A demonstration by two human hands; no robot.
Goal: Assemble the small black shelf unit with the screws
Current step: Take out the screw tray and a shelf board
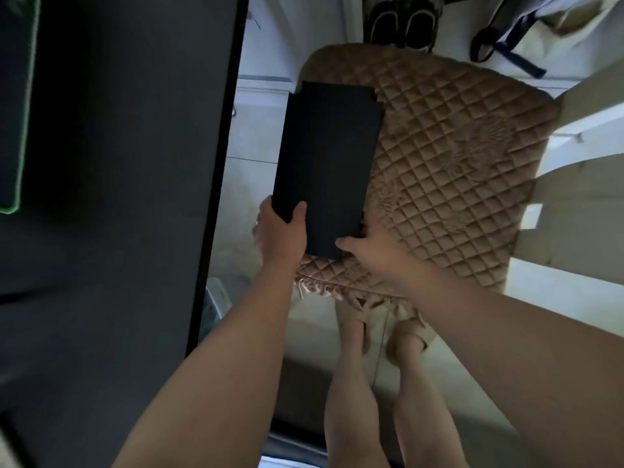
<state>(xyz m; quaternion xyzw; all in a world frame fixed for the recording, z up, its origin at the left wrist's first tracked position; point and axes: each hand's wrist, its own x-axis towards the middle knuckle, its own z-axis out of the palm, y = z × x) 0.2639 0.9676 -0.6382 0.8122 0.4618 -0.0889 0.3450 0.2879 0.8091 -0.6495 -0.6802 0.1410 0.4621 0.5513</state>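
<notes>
The black panel (pixel 324 163) is flat, matte and rectangular, with small notches cut in its far corners. It lies over the left part of a tan quilted cushion (pixel 456 184) on a pale chair (pixel 580 130). The left hand (pixel 282 233) grips its near left corner, thumb on top. The right hand (pixel 371 248) pinches the near right corner, its fingers hidden below. A dark desk (pixel 128 163) stands just beside, on the left; shoes (pixel 401 23) stand beyond the cushion.
</notes>
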